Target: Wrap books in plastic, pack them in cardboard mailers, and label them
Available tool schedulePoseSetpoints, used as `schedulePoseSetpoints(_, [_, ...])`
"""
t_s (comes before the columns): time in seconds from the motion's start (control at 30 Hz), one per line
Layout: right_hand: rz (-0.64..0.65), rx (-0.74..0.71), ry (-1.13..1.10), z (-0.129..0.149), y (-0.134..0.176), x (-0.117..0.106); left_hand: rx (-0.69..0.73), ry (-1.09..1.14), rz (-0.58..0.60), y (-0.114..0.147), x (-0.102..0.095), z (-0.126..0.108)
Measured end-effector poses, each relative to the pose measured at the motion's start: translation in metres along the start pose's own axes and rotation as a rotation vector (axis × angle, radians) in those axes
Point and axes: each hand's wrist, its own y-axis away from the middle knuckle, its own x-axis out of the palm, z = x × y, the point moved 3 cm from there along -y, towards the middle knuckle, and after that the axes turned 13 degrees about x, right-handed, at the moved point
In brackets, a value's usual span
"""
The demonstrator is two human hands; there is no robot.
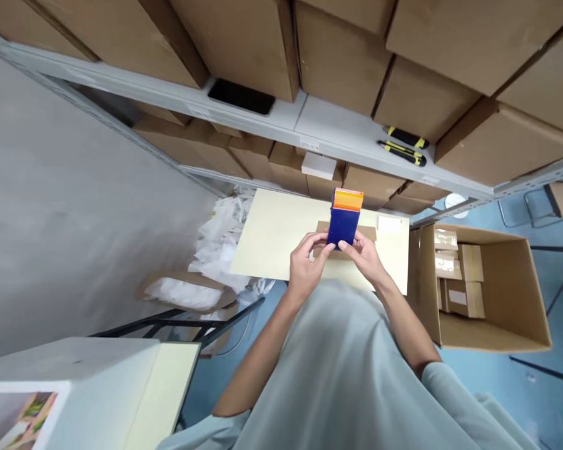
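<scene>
Both hands hold a small dark blue box [343,226] upright above the pale table [276,231]. Its upper end is bright orange [348,200]; whether that is a lid or contents I cannot tell. My left hand [306,262] grips the lower left side, thumb at the bottom edge. On the lower right side, my right hand [366,257] is closed with its thumb on the blue face. Fingers behind the box are partly hidden. Brown cardboard [368,234] lies behind the box on the table, mostly covered. Nearby at the table's right rests a small white item [389,224].
Brown cartons [342,69] fill the shelf [338,115], where a black phone-like slab [241,97] and yellow-black cutters [403,152] lie. An open carton [507,287] with small boxes stands right. White crumpled paper [220,237] is heaped left. A chair [532,206] stands far right.
</scene>
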Motion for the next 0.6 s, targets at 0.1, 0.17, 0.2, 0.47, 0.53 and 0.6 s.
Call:
schedulePoseSetpoints(0.1, [0.015,0.034,-0.049,-0.011,0.008,0.001,0.026,-0.047,0.079,0.013,-0.005,-0.003])
schedulePoseSetpoints(0.17, [-0.009,0.030,-0.020,-0.018,0.013,-0.001,0.046,-0.112,0.090,0.015,-0.010,-0.006])
schedulePoseSetpoints(0.2, [-0.017,0.026,0.010,-0.021,0.017,-0.003,0.055,-0.144,0.078,0.013,-0.015,-0.009])
schedulePoseSetpoints(0.47, [-0.027,-0.049,0.443,-0.029,0.055,-0.023,0.254,-0.237,0.175,-0.034,-0.048,-0.064])
schedulePoseSetpoints(0.53, [-0.027,-0.132,0.536,-0.024,0.063,-0.025,0.296,-0.246,0.249,-0.037,-0.050,-0.077])
schedulePoseSetpoints(0.6, [-0.041,-0.235,0.601,-0.017,0.071,-0.027,0.331,-0.250,0.299,-0.035,-0.050,-0.089])
